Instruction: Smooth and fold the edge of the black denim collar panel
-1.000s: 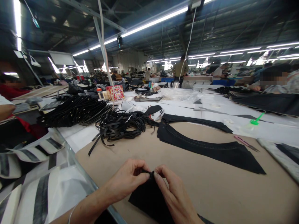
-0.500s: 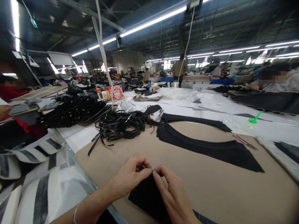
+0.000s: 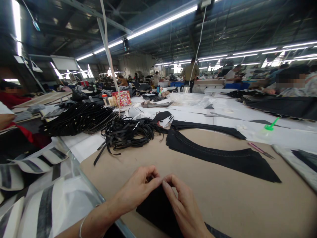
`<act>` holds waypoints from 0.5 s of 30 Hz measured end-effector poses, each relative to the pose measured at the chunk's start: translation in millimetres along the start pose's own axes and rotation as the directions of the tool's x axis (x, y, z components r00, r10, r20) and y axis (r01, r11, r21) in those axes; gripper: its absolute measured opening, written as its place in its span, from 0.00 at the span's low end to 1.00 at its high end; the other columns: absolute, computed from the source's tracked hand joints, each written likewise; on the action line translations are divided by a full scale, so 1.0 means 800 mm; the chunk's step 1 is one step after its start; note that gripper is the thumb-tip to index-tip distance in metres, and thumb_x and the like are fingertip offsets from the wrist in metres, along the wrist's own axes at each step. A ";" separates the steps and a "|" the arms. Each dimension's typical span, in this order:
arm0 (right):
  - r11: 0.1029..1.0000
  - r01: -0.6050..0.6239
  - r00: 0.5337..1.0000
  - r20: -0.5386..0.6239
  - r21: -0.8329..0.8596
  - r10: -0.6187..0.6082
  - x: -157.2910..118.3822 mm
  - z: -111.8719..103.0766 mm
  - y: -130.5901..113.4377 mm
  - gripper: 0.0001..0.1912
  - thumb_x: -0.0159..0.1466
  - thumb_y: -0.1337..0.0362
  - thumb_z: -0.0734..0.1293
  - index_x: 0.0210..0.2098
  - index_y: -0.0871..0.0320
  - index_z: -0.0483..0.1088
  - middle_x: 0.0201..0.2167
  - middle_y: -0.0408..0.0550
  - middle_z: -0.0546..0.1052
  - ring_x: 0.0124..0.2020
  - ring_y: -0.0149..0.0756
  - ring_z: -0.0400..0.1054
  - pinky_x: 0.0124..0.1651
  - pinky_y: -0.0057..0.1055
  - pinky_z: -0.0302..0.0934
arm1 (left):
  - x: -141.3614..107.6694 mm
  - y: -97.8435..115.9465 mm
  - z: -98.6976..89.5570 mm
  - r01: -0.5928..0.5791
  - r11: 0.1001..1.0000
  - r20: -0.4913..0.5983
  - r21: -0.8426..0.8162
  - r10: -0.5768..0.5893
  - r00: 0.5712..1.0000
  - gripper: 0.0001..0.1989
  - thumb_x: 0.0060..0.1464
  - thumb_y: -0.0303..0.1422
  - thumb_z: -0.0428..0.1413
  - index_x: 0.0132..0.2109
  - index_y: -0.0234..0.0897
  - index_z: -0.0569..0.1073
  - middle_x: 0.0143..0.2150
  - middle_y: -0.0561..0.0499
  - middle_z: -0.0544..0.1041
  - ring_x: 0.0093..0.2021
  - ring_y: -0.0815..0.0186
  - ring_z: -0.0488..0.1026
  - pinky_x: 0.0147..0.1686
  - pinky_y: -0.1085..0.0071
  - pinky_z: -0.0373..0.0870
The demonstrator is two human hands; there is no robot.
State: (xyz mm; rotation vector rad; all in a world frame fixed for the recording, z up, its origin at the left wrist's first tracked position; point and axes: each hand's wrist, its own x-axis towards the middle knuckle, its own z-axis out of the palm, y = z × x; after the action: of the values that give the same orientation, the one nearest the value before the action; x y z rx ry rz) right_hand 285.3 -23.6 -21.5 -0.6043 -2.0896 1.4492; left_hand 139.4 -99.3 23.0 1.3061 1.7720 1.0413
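Observation:
Both my hands meet at the upper tip of a black fabric piece (image 3: 158,210) close to the table's front edge. My left hand (image 3: 141,185) pinches that tip between thumb and curled fingers. From the other side, my right hand (image 3: 179,200) pinches the same edge, thumb and forefinger almost touching the left thumb. The fingers cover the very tip of the fabric. Beyond my hands, a stack of curved black panels (image 3: 220,153) with a stitched line lies on the brown board (image 3: 223,201). A second narrower black panel stack (image 3: 205,127) lies behind it.
Black straps (image 3: 128,132) lie tangled left of the panels, beside a pile of black pieces (image 3: 76,119). Pink-handled snips (image 3: 260,150) and a bottle with a green nozzle (image 3: 271,125) are at right. Striped white pieces (image 3: 47,205) hang left of the table edge. Co-workers sit further off.
My hands stay almost still, both pinching the fabric tip. The view has shifted very slightly.

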 end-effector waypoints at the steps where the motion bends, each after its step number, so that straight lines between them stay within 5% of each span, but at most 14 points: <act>1: 1.000 -0.006 1.000 -0.001 0.010 0.006 0.000 0.000 -0.001 0.18 0.69 0.50 0.55 0.34 0.56 0.67 0.31 0.42 0.71 0.34 0.33 0.64 0.38 0.29 0.55 | 0.000 0.000 0.000 0.001 1.000 -0.004 0.010 0.000 1.000 0.15 0.56 0.43 0.51 0.31 0.35 0.67 0.26 0.56 0.65 0.28 0.69 0.61 0.28 0.74 0.57; 11: 0.995 -0.018 0.998 0.058 0.099 0.012 0.000 -0.006 0.000 0.16 0.68 0.52 0.58 0.33 0.57 0.67 0.31 0.41 0.71 0.35 0.33 0.64 0.39 0.28 0.56 | -0.001 0.001 -0.001 0.004 0.996 -0.088 0.093 0.004 0.996 0.18 0.59 0.45 0.43 0.29 0.37 0.65 0.27 0.55 0.64 0.31 0.66 0.63 0.31 0.72 0.59; 15: 0.993 -0.009 0.999 0.052 0.114 0.003 0.002 -0.003 -0.002 0.17 0.68 0.51 0.58 0.33 0.57 0.67 0.31 0.42 0.72 0.35 0.34 0.65 0.40 0.29 0.57 | 0.001 -0.001 0.000 -0.003 1.000 -0.039 0.026 0.004 0.999 0.17 0.55 0.47 0.51 0.30 0.36 0.67 0.26 0.55 0.66 0.29 0.68 0.62 0.29 0.73 0.58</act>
State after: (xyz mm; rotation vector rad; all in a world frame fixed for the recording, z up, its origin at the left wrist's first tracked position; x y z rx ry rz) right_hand 285.5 -21.2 -19.1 -0.5337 -2.0286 1.5909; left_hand 139.2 -98.8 22.6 1.3127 1.8184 1.0560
